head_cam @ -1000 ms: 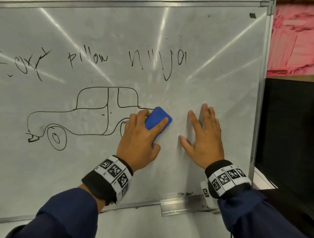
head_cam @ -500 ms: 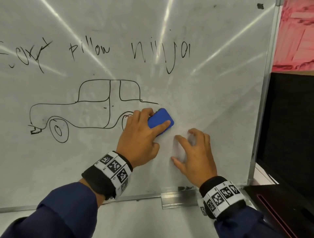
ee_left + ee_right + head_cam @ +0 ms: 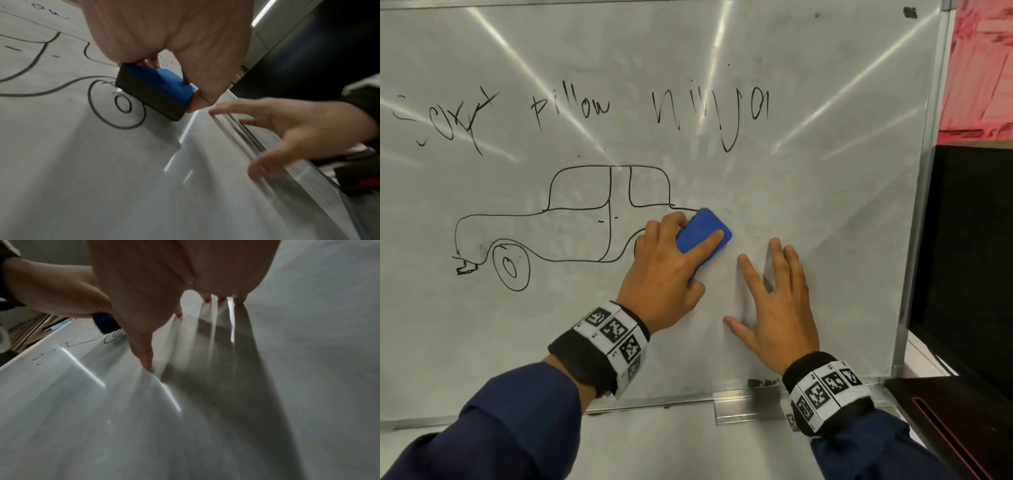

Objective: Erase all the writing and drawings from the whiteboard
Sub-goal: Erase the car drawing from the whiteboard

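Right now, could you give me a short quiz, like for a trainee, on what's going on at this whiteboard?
1. True or false: the right hand holds the eraser.
2. Which drawing is on the whiteboard: A house, B car, C tree?
3. Fill in: the rightmost word reads ____.

Key: 1 false, the left hand holds it, the right lies flat on the board; 2 B; 3 ninja.

A: The eraser [image 3: 703, 234] at the car's [image 3: 571, 222] three o'clock?
B: Blue on top, black felt beneath; the whiteboard [image 3: 825, 205] grey-white, its writing [image 3: 585, 109] black; wristbands [image 3: 616, 337] black with white checkered tags; sleeves [image 3: 524, 421] navy; pink wall [image 3: 983, 68] at two o'clock.
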The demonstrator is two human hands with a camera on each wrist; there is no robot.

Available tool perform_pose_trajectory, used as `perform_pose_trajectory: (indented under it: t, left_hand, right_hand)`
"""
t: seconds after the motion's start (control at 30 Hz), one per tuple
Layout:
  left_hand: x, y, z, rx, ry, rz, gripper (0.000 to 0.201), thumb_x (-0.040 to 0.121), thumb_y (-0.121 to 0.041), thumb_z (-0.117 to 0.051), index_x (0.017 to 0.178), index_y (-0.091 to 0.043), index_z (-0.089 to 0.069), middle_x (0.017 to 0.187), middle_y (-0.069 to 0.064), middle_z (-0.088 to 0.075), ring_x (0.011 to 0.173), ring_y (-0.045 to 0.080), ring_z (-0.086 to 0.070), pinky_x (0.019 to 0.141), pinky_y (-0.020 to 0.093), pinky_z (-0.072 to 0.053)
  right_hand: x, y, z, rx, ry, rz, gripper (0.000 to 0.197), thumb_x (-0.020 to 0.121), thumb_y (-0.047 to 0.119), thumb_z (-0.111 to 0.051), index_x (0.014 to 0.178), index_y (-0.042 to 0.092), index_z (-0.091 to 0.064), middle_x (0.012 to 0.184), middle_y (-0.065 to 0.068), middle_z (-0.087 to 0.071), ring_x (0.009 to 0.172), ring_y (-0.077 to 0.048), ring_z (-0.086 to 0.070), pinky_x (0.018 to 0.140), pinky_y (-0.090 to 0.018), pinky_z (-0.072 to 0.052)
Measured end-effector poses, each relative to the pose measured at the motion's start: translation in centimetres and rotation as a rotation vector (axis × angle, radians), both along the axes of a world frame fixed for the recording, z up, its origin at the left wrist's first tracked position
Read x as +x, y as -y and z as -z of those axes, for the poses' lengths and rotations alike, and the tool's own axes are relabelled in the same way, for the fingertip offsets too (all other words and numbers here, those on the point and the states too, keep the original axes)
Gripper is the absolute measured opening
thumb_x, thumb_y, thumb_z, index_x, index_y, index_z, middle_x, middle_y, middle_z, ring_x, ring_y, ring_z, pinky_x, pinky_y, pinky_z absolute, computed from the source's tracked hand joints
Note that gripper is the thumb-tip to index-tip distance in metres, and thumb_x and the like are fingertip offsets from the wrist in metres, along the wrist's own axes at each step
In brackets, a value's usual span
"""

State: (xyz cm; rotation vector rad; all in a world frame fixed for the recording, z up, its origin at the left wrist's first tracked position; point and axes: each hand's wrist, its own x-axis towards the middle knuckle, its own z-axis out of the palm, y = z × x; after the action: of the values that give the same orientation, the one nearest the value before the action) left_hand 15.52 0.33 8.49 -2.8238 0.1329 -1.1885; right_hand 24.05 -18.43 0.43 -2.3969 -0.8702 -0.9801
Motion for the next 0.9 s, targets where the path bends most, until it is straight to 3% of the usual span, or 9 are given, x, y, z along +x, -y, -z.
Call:
perform_pose_trajectory:
  t: [0.13, 0.27, 0.37, 0.43, 0.53, 0.63, 0.77, 0.9]
  left_hand:
    - [0.6, 0.5, -1.3, -0.015, 0.013, -0.035, 0.074, 0.075, -0.027, -0.066, 0.146, -0.031, -0.046, 0.139, 0.017, -0.036, 0.113, 0.034, -0.039, 0.092, 0.046, -0.04]
    - [-0.2, 0.8, 0.8, 0.134, -0.107, 0.029, 0.075, 0.072, -0.026, -0.067, 0.145, -0.031, -0.047, 0.138, 0.015, -0.036, 0.113, 0.033, -0.04, 0.092, 0.046, -0.042]
    - [-0.6, 0.4, 1.7, 0.144, -0.11, 0.032, 0.075, 0.073, -0.024, -0.069, 0.144, -0.03, -0.048, 0.136, 0.015, -0.038, 0.111, 0.033, -0.041, 0.09, 0.045, -0.046]
    - [-0.4, 0.3, 1.4, 0.094, -0.077, 0.027, 0.075, 0.075, -0.024, -0.07, 0.146, -0.026, -0.046, 0.135, 0.017, -0.037, 0.108, 0.033, -0.044, 0.086, 0.044, -0.05]
    - [0.1, 1.0, 0.3, -0.032, -0.013, -0.011, 0.079, 0.079, -0.033, -0.073, 0.15, -0.024, -0.039, 0.134, 0.015, -0.029, 0.104, 0.032, -0.047, 0.074, 0.04, -0.057]
    - [1.0, 2.5, -0.1, -0.133, 0.003, -0.052, 0.083, 0.083, -0.041, -0.07, 0.154, -0.026, -0.029, 0.134, 0.014, -0.025, 0.106, 0.03, -0.044, 0.076, 0.035, -0.053]
    - [0.8, 4.2, 2.9, -0.198, -0.023, -0.06, 0.085, 0.083, -0.041, -0.069, 0.154, -0.025, -0.026, 0.133, 0.015, -0.025, 0.108, 0.03, -0.045, 0.08, 0.036, -0.055]
    - [-0.2, 4.0, 6.0, -0.198, -0.05, -0.05, 0.088, 0.077, -0.038, -0.078, 0.151, -0.025, -0.033, 0.131, 0.011, -0.028, 0.104, 0.03, -0.051, 0.071, 0.038, -0.059]
  right_hand:
    - [0.0, 0.3, 0.1, -0.018, 0.006, -0.002, 0.105, 0.073, 0.06, -0.078, 0.157, 0.028, -0.025, 0.167, -0.017, 0.003, 0.154, -0.038, 0.003, 0.118, -0.059, -0.026]
    - [0.0, 0.2, 0.2, -0.022, 0.001, 0.002, 0.105, 0.074, 0.06, -0.077, 0.158, 0.026, -0.023, 0.167, -0.018, 0.003, 0.154, -0.037, 0.004, 0.118, -0.06, -0.025]
    - [0.0, 0.3, 0.6, -0.015, -0.003, 0.003, 0.107, 0.075, 0.058, -0.077, 0.157, 0.015, -0.025, 0.167, -0.018, -0.001, 0.154, -0.036, 0.002, 0.119, -0.059, -0.025]
    - [0.1, 0.4, 0.8, 0.009, -0.007, -0.01, 0.108, 0.074, 0.055, -0.079, 0.154, 0.005, -0.027, 0.167, -0.016, -0.004, 0.155, -0.033, 0.001, 0.119, -0.057, -0.025]
    - [0.3, 0.5, 1.0, 0.003, -0.009, -0.002, 0.112, 0.073, 0.055, -0.079, 0.154, 0.002, -0.025, 0.168, -0.015, -0.002, 0.155, -0.031, 0.002, 0.121, -0.054, -0.023]
    - [0.4, 0.4, 1.1, -0.015, 0.001, 0.018, 0.113, 0.073, 0.057, -0.078, 0.155, 0.002, -0.022, 0.168, -0.014, 0.0, 0.155, -0.031, 0.003, 0.122, -0.052, -0.021]
    - [0.5, 0.5, 1.2, -0.027, 0.007, 0.02, 0.111, 0.075, 0.057, -0.076, 0.156, 0.002, -0.022, 0.168, -0.015, 0.0, 0.155, -0.03, 0.003, 0.123, -0.051, -0.019]
    - [0.7, 0.7, 1.3, -0.045, 0.007, 0.013, 0.101, 0.084, 0.055, -0.068, 0.157, 0.003, -0.022, 0.168, -0.013, 0.001, 0.155, -0.029, 0.005, 0.122, -0.051, -0.022]
